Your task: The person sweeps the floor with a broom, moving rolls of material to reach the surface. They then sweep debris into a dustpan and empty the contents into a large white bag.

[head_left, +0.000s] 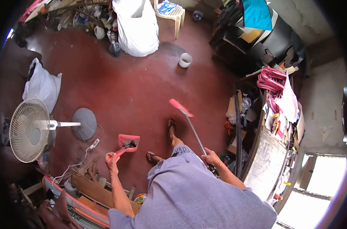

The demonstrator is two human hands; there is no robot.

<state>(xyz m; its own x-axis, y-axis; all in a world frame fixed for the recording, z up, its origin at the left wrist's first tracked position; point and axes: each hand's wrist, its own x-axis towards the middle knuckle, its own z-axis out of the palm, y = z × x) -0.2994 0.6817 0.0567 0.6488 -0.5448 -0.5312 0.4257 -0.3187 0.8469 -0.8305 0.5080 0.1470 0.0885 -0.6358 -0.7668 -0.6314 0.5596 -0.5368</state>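
Observation:
My left hand is closed round the handle of a red dustpan, which carries a small heap of grey debris. On the right, my right hand grips the dark end of a long-handled broom. The broom's pink-red head points away from me over the red floor, beyond my sandalled feet. Dustpan and broom are apart. Whether the broom head touches the floor, I cannot tell.
A fan with a round base and a power strip are left. Ahead are a white sack, a plastic chair and a white container. A cluttered cabinet lines the right; wooden boards lie lower left.

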